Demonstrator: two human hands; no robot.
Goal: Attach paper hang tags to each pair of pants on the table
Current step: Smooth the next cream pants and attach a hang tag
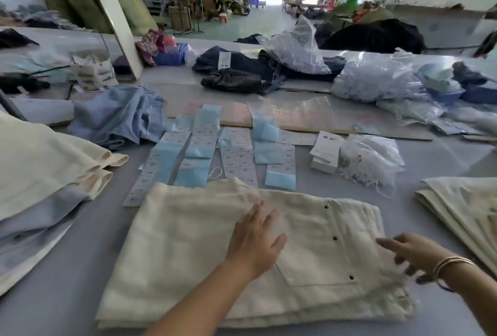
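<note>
1. Near the front edge of the grey surface (67,268), a folded pair of cream pants (188,255) lies flat, with its dark snap buttons (335,238) and a patch pocket turned up.
2. On this pair the left hand (254,239) rests palm down, its fingers (269,218) straight and spread; it holds nothing and only presses the cloth.
3. At the right edge of the same pair the right hand (411,253) reaches in, with a bracelet on the wrist. Its fingers are loosely stretched and a little blurred, and I see nothing between them.
4. Just behind the pants, the paper hang tags (238,158) lie in rows, white printed strips mixed with light blue pieces; the pants cover the near ends of some of them.
5. Beside the tags, to the right, stand small white boxes (325,151) and a clear bag of white strings (372,159).
6. At the left a stack of cream and pale blue pants (45,174) is piled, and at the right edge another cream stack (462,206) lies.
7. I see no tag on the pair in front, so I judge this pair is not yet done. Which stack is finished I cannot tell.
</note>
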